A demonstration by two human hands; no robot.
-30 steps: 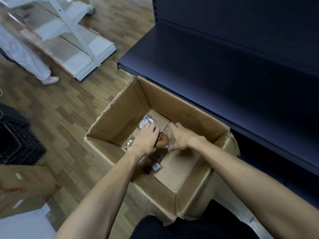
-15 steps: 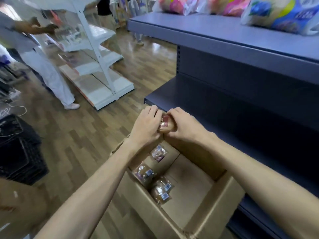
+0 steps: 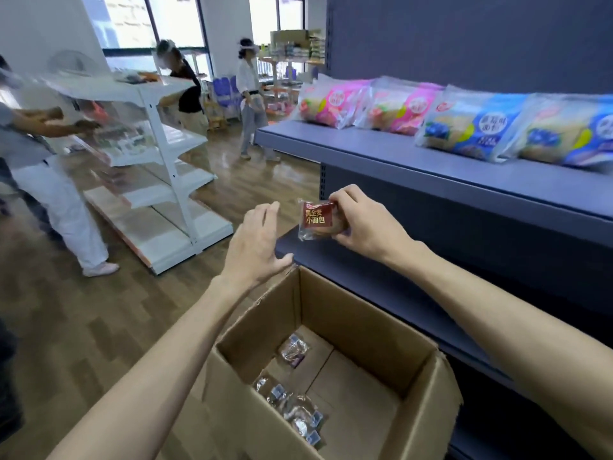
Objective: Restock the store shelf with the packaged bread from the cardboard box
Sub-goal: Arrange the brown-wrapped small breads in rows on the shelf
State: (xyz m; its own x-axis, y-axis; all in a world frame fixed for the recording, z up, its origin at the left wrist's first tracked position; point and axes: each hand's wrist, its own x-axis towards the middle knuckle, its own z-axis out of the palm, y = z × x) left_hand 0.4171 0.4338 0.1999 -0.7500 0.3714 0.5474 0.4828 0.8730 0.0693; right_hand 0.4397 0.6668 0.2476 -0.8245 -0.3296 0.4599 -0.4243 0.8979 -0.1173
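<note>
Head view, bread packet [image 3: 315, 218] pinched in right grip [image 3: 360, 218] (left [image 3: 253, 247] apart)

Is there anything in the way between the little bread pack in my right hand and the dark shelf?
Nothing visible blocks it. The right hand holds the bread pack in open air at the near end of the dark shelf. The left hand is off to the side, and the larger bread bags sit further back on the upper board.

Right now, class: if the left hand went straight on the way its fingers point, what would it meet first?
Probably the small bread packet pinched in the right hand. The open left hand points up and right toward it, though depth is unclear.
</note>
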